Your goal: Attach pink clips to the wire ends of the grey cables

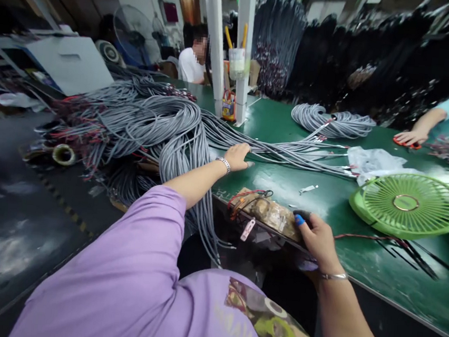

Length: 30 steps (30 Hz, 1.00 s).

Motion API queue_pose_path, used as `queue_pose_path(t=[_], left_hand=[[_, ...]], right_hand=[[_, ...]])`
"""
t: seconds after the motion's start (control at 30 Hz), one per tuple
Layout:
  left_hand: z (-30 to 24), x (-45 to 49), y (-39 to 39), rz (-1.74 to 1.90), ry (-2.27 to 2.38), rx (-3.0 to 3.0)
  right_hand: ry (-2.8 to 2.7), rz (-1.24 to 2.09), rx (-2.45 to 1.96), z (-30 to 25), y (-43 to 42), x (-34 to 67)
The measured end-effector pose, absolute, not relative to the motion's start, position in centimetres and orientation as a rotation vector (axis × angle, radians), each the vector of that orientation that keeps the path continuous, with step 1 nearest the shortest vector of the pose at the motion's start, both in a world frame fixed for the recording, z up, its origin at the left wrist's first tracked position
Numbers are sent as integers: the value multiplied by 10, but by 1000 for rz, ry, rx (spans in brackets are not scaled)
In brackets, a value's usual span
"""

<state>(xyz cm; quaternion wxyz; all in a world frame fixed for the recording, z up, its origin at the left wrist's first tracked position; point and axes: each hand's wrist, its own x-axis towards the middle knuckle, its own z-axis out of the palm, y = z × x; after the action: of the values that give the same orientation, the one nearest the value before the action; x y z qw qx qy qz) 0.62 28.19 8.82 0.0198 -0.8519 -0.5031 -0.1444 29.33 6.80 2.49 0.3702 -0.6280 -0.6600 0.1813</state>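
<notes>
Fingers (244, 148) of the left hand (235, 158): extended, laid at the near edge of the grey cables (289, 156); whether they gripped any strand could not be told. Right hand (317, 240): fingers bent, one tip covered in blue, another in dark material, set against the right end of a brown wrapped bundle (273, 215); a firm hold could not be confirmed. Bundle: positioned at the near edge of the green table (381, 268), red and black wires at its left end. Cables: stretched lengthwise across the table, joining at left a large heap (145, 121), part of which hung over the edge. Also listed: one green fan (406, 202), right; one clear plastic bag (376, 163), behind it; one grey coil (332, 120), farther back; one co-worker's hand (415, 136), far right.
</notes>
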Motion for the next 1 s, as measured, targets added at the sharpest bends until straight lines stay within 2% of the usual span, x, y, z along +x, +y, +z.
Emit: queue_pose_path(t=[0.23, 0.47, 0.67, 1.0], left_hand=[[86, 69, 363, -265, -1547, -2697], [84, 110, 393, -16, -1671, -2718], [86, 90, 372, 114, -1452, -2715], [95, -21, 288, 434, -1259, -2718]], right_hand=[[-1731, 472, -1590, 29, 62, 289], [-1708, 501, -1592, 32, 61, 285], [-1668, 514, -1553, 36, 63, 285], [-1671, 443, -1560, 30, 67, 288]])
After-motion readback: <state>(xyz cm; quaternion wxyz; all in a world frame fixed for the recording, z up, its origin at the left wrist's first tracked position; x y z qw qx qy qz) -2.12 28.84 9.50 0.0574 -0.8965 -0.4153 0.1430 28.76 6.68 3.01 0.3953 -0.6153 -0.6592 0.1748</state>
